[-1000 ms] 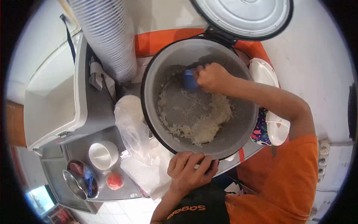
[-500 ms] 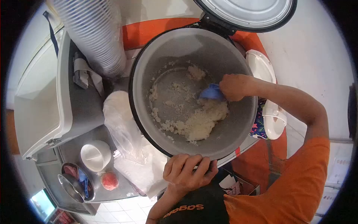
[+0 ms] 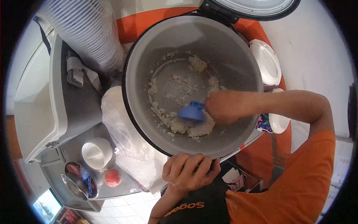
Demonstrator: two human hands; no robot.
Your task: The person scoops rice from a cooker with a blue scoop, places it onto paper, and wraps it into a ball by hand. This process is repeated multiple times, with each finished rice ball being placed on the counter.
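Note:
My right hand [image 3: 227, 106] is closed round a blue scoop [image 3: 192, 112] inside a large grey pot [image 3: 179, 35]. The scoop, slightly blurred, touches the rice [image 3: 179, 125] lying along the near side of the pot's bottom. Smaller clumps of rice cling around the bottom and far side. My left hand [image 3: 191, 172] grips the pot's near rim, its fingers bent over the edge.
The pot's open lid [image 3: 257, 5] is at the top. Stacked clear cups [image 3: 85, 33] and an open grey box [image 3: 74, 100] stand left. Nearby are a plastic bag [image 3: 123, 123], a white container [image 3: 97, 153] and a metal bowl [image 3: 74, 186]. Right of the pot lies a white lid [image 3: 266, 63].
My right hand has moved the scoop down and left, from the right side of the rice to its near part. My left hand keeps its hold on the rim. The view has shifted slightly.

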